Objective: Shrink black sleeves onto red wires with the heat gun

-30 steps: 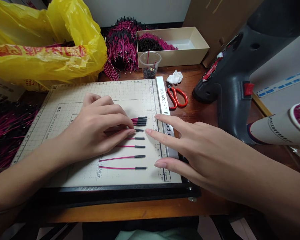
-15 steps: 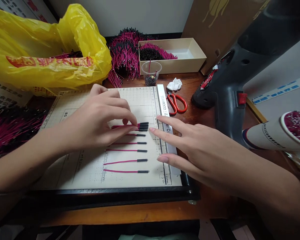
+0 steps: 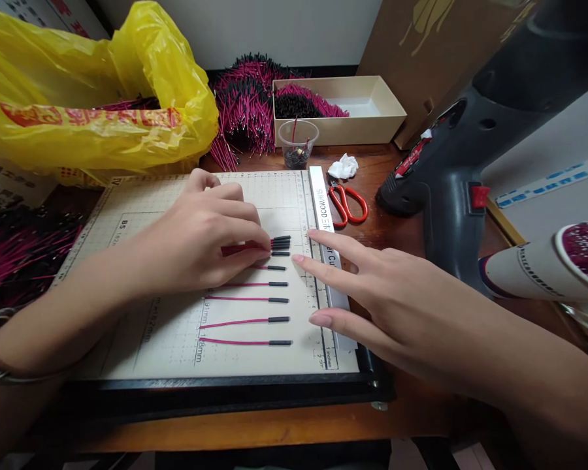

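Note:
My left hand (image 3: 215, 228) is closed, thumb and fingertips pinching a small bunch of magenta wires whose black sleeved ends (image 3: 281, 243) stick out to the right. Below it, several single magenta wires (image 3: 240, 322) with black ends lie spaced in a column on the cream cutting board (image 3: 176, 359). My right hand (image 3: 372, 281) has its fingers apart and holds nothing; its fingertips rest at the board's right side, over and beside the metal ruler strip (image 3: 318, 189). The left parts of the bunched wires are hidden under my left hand.
Red-handled scissors (image 3: 355, 205), white crumpled tissue (image 3: 343, 167) and a clear cup (image 3: 298, 153) stand behind the board. Farther back are a wire heap (image 3: 249, 104) and cream box (image 3: 362, 129). A yellow bag (image 3: 127, 143) is left, a dark heat gun (image 3: 451, 176) and paper cup (image 3: 524, 271) right.
The fingers of my left hand have closed further over the bunched wires, and one black end now lies slightly apart below the others. My right hand stays spread in nearly the same place.

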`<state>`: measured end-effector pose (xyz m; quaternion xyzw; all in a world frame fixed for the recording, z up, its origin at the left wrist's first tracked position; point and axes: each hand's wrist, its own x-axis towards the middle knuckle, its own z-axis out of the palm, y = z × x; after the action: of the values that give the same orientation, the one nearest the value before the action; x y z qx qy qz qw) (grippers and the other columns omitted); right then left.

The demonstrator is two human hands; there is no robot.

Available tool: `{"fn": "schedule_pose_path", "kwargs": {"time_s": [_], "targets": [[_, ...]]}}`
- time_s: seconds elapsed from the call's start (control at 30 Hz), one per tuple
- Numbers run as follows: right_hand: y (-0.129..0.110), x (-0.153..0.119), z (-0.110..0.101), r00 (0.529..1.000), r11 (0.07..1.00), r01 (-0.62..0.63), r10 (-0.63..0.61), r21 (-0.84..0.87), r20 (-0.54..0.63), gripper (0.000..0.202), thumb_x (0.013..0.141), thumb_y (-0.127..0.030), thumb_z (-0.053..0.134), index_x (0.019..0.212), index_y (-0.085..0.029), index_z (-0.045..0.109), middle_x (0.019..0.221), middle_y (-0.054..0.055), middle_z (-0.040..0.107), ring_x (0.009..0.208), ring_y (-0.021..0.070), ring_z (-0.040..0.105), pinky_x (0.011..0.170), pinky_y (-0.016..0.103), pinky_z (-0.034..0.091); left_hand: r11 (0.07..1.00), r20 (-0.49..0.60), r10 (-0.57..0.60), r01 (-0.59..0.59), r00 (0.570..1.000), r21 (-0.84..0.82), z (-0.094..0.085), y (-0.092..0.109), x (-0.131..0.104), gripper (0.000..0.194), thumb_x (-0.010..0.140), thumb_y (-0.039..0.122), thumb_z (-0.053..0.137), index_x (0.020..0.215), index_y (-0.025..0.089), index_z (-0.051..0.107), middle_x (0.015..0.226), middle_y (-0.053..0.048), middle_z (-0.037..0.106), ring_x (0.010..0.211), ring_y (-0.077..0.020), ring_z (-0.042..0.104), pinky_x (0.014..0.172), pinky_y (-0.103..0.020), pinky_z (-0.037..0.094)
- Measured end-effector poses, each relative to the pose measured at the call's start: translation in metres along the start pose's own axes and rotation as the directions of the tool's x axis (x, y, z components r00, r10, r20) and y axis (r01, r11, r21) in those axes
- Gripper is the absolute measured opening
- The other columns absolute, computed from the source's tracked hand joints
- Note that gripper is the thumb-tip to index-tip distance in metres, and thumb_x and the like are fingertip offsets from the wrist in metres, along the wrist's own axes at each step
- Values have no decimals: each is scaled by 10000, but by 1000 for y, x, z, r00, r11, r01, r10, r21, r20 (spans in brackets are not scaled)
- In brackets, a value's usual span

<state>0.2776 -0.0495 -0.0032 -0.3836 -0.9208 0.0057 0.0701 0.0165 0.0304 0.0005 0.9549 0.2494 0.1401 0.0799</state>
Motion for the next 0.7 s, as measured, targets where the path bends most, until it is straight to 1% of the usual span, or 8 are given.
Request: {"fn": "schedule_pose_path", "kwargs": {"time_s": [0.07, 0.17, 0.23, 0.37, 0.5, 0.7], "targets": [[0, 1, 0, 1000, 1000, 2, -2, 1, 2, 569, 1069, -515, 267, 1451, -236, 583, 1539, 113, 525, 895, 234, 750, 717, 439, 641, 999, -23, -8, 9, 1000, 33, 0, 0, 0, 246, 989, 324, 547, 857, 263, 746, 790, 25, 758, 728, -174, 518, 783, -402, 244], [0, 2, 0, 1000, 1000, -1, 1, -5, -1, 578, 1069, -521, 260, 1462, -233, 571, 1527, 128, 533, 888, 233, 749, 710, 440, 641, 999, -10, -25, 26, 1000, 40, -1, 1, 0, 252, 987, 336, 533, 879, 263, 749, 805, 20, 766, 732, -177, 528, 797, -406, 266], [-1, 2, 1, 1000, 1000, -7, 7, 11, -2, 587, 1068, -530, 258, 1463, -226, 568, 1521, 140, 534, 938, 245, 748, 729, 443, 643, 999, -5, -33, 33, 999, 40, 1, 2, -1, 251, 980, 355, 537, 875, 266, 748, 811, 17, 769, 738, -181, 529, 810, -411, 278], [-3, 1, 2, 1000, 999, -19, 18, 51, 16, 588, 1067, -540, 261, 1452, -224, 573, 1527, 147, 518, 1080, 275, 725, 797, 457, 644, 998, -40, -44, 46, 998, 39, 6, 2, -3, 238, 967, 380, 555, 854, 284, 740, 807, 14, 769, 762, -194, 539, 857, -429, 302], [-3, 0, 3, 1000, 998, -25, 24, 50, 15, 594, 1064, -554, 251, 1461, -241, 563, 1531, 146, 509, 1082, 284, 724, 787, 465, 642, 998, -30, -58, 59, 998, 21, 7, 2, -4, 227, 964, 380, 569, 852, 291, 745, 810, 11, 774, 777, -200, 554, 897, -444, 313], [-2, 2, 3, 1000, 998, -24, 24, 50, 15, 579, 1065, -547, 266, 1449, -240, 573, 1530, 139, 511, 1052, 279, 732, 773, 471, 642, 997, -3, -83, 83, 997, -5, 4, 2, -4, 230, 970, 393, 571, 873, 297, 755, 828, 6, 781, 816, -209, 579, 906, -443, 322]]}}
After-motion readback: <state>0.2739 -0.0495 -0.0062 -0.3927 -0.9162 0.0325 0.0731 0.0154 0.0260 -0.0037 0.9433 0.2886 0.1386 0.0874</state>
